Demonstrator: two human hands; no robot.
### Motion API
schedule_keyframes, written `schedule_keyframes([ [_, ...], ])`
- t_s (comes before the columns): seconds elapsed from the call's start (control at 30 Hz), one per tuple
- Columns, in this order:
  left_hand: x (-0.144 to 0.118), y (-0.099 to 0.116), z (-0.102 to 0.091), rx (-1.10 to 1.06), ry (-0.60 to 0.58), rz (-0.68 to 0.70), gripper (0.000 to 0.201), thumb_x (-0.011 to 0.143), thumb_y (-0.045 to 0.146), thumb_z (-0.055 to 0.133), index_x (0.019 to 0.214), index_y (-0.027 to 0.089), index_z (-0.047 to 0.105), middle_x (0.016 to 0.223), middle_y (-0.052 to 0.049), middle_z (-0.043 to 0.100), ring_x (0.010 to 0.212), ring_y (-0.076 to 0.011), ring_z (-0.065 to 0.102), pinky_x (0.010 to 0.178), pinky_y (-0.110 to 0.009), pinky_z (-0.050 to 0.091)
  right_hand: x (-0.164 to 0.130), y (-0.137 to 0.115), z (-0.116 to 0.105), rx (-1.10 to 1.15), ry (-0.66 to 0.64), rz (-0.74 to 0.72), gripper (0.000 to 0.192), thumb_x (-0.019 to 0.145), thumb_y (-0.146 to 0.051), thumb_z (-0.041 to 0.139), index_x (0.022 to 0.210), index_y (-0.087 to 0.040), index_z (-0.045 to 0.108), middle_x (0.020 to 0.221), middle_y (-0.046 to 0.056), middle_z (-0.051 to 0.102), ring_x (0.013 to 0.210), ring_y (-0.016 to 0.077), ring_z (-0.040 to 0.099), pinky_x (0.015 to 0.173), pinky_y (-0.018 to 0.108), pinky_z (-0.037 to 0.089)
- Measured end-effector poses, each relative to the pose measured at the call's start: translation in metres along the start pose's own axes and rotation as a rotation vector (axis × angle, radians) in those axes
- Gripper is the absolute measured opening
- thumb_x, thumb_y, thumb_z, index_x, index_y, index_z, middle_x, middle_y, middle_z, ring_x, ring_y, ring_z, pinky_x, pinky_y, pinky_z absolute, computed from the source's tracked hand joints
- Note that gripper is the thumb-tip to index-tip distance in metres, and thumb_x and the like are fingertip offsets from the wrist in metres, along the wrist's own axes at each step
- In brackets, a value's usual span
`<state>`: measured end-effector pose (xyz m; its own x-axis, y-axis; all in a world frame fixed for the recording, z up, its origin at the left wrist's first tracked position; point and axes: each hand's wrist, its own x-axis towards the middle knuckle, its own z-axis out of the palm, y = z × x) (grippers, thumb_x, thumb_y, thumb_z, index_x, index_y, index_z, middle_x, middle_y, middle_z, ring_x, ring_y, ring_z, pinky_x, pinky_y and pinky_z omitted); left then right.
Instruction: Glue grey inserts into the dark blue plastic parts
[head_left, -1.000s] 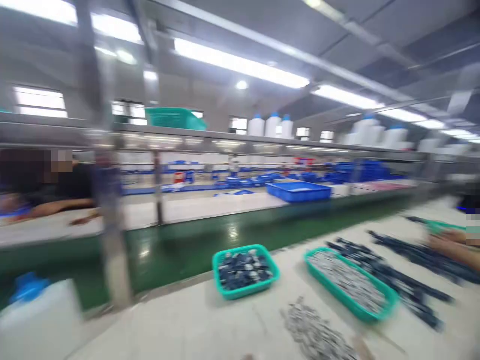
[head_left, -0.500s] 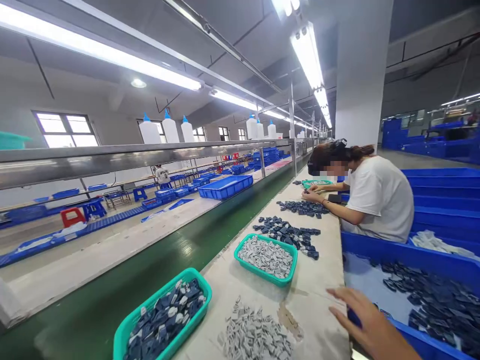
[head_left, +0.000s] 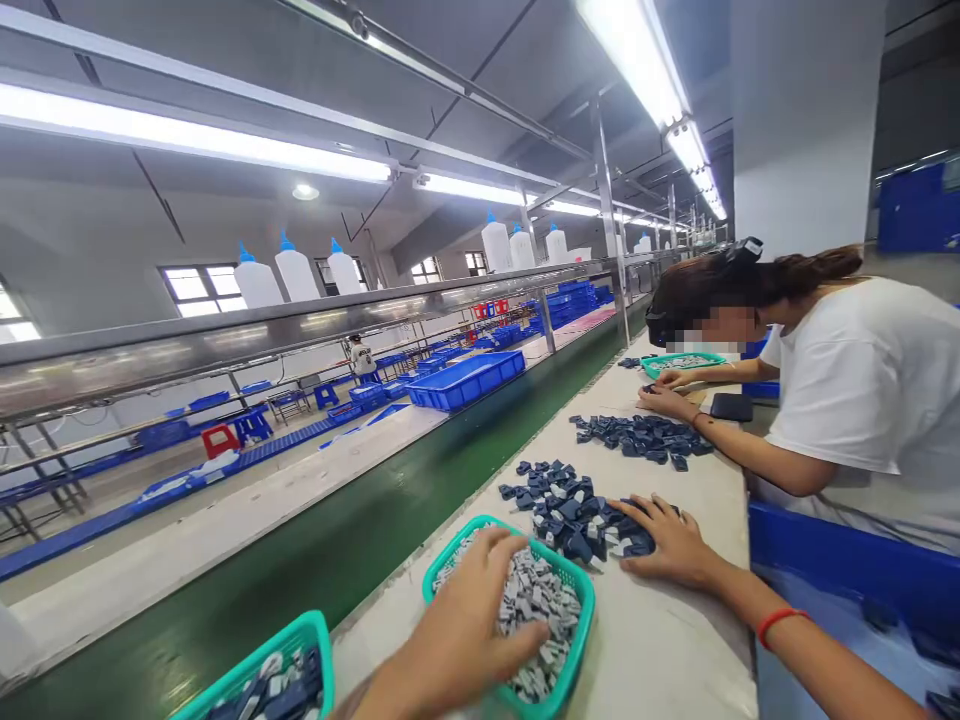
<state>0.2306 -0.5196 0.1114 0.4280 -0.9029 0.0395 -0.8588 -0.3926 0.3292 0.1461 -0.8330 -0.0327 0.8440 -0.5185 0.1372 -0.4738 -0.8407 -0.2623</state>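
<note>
- At 5 o'clock in my feed, my right hand [head_left: 667, 545] lies palm down, fingers extended across the right edge of a heap of navy plastic pieces [head_left: 559, 510]; whether it grips one, I cannot tell.
- At 6 o'clock, my left hand [head_left: 457, 620] curves, thumb apart, over grey plastic clips [head_left: 551, 598] in a green mesh basket [head_left: 588, 610]; contact is unclear.
- I judge the pieces light, stiff and smooth, apt to slide: best pinched singly by opposite edges, or gathered under a cupped palm. The basket looks flexible, best lifted by opposite rims.
- The pale, scuffed tabletop [head_left: 652, 650] flanks a green conveyor belt [head_left: 360, 540].
- A co-worker [head_left: 870, 370] bends over it at 3 o'clock; bottles [head_left: 295, 275] line a shelf [head_left: 360, 308] at 10.
</note>
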Motion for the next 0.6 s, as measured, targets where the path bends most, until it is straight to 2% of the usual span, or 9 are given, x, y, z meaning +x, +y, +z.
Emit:
schedule_keyframes([
  [0.03,0.039,0.017,0.004,-0.005,-0.036,-0.001,0.073,0.075,0.041,0.064,0.139,0.023,0.034,0.148,-0.013,0.036,0.131,-0.0313,0.039,0.105,-0.042,0.037,-0.001,0.001,0.001,-0.002,0.008,-0.012,0.055,0.083,-0.043,0.057,0.132,-0.024,0.04,0.143,0.008,0.033,0.13,0.0304,0.031,0.104,0.059,0.026],
  [0.07,0.077,0.03,0.01,0.0,-0.083,-0.022,0.074,0.074,0.04,0.066,0.138,0.022,0.034,0.146,-0.015,0.039,0.129,-0.032,0.04,0.103,-0.045,0.039,-0.002,0.001,0.001,-0.005,0.019,-0.022,0.054,0.083,-0.043,0.057,0.131,-0.024,0.041,0.142,0.008,0.034,0.13,0.0298,0.032,0.105,0.058,0.026],
  [0.13,0.139,0.041,0.028,0.03,-0.155,-0.117,0.053,0.083,0.034,0.059,0.132,0.022,0.042,0.143,-0.012,0.042,0.125,-0.0338,0.044,0.099,-0.06,0.037,-0.007,0.0,0.001,-0.01,0.037,-0.034,0.052,0.083,-0.043,0.057,0.129,-0.024,0.043,0.141,0.008,0.036,0.129,0.0289,0.033,0.104,0.056,0.027],
  [0.17,0.163,0.041,0.038,0.044,-0.194,-0.174,0.049,0.084,0.032,0.06,0.13,0.022,0.045,0.141,-0.011,0.043,0.124,-0.0338,0.045,0.098,-0.061,0.037,-0.009,-0.001,0.001,-0.009,0.042,-0.034,0.051,0.083,-0.043,0.057,0.129,-0.024,0.043,0.14,0.008,0.036,0.128,0.0286,0.034,0.103,0.055,0.03],
  [0.23,0.193,0.035,0.059,0.059,-0.239,-0.25,0.047,0.084,0.03,0.06,0.128,0.022,0.047,0.14,-0.011,0.044,0.121,-0.0334,0.047,0.096,-0.06,0.04,-0.01,-0.001,0.002,0.001,0.044,-0.028,0.05,0.083,-0.042,0.057,0.127,-0.023,0.044,0.139,0.008,0.037,0.126,0.0283,0.037,0.1,0.053,0.035],
  [0.3,0.206,0.027,0.077,0.06,-0.238,-0.268,0.048,0.083,0.03,0.061,0.129,0.023,0.046,0.14,-0.011,0.044,0.119,-0.0328,0.049,0.093,-0.058,0.043,-0.008,-0.001,0.002,0.016,0.04,-0.026,0.05,0.083,-0.042,0.057,0.127,-0.023,0.044,0.139,0.008,0.037,0.125,0.028,0.038,0.097,0.051,0.038],
  [0.4,0.208,0.022,0.095,0.062,-0.164,-0.206,0.046,0.084,0.03,0.06,0.128,0.022,0.046,0.138,-0.011,0.046,0.116,-0.0314,0.051,0.092,-0.056,0.045,0.004,-0.001,0.004,0.038,0.021,-0.02,0.054,0.083,-0.041,0.057,0.131,-0.023,0.04,0.139,0.009,0.036,0.125,0.0288,0.037,0.098,0.053,0.037],
  [0.5,0.205,0.022,0.105,0.074,-0.099,-0.135,0.04,0.084,0.03,0.059,0.122,0.02,0.051,0.133,-0.01,0.051,0.112,-0.0294,0.054,0.089,-0.053,0.047,0.018,-0.003,0.006,0.061,-0.01,-0.023,0.053,0.083,-0.04,0.057,0.13,-0.023,0.041,0.138,0.009,0.038,0.123,0.028,0.04,0.097,0.053,0.038],
  [0.6,0.204,0.021,0.109,0.067,-0.087,-0.102,0.035,0.085,0.03,0.059,0.117,0.019,0.054,0.126,-0.01,0.056,0.107,-0.0272,0.057,0.086,-0.051,0.049,0.021,-0.009,0.011,0.07,0.014,-0.015,0.047,0.084,-0.039,0.057,0.127,-0.022,0.045,0.135,0.008,0.041,0.118,0.0254,0.045,0.093,0.049,0.043],
])
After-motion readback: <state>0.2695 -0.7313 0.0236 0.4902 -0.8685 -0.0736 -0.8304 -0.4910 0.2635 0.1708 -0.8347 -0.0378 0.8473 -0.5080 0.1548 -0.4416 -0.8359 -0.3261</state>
